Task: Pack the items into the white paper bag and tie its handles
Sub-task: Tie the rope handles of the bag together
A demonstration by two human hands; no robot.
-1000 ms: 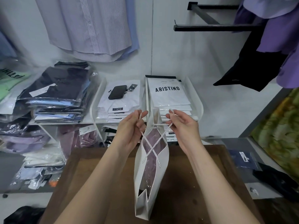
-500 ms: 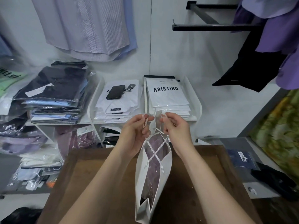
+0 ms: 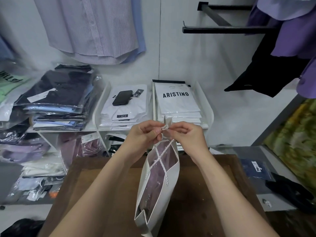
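Observation:
The white paper bag (image 3: 168, 190) stands upright on the brown wooden table (image 3: 109, 194), its mouth facing me. Inside it lies a folded purple garment in clear plastic (image 3: 153, 185). The bag's white twisted rope handles (image 3: 160, 158) cross over the opening and meet in a small knot (image 3: 165, 128) above its far end. My left hand (image 3: 145, 134) pinches the cord on the knot's left side. On the right side my right hand (image 3: 185, 134) pinches the other cord. Both hands are held close together over the bag.
Behind the table a white shelf (image 3: 95, 117) holds stacks of packaged shirts, a black phone (image 3: 122, 98) on one stack and an ARISTINO package (image 3: 176, 98). Shirts hang on the wall. A black rail (image 3: 222, 29) juts out at upper right. Dark bags (image 3: 289, 192) lie right of the table.
My hands have come closer together and drawn the two rope handles into a tight knot above the bag. The crossed cords over the opening are pulled tauter.

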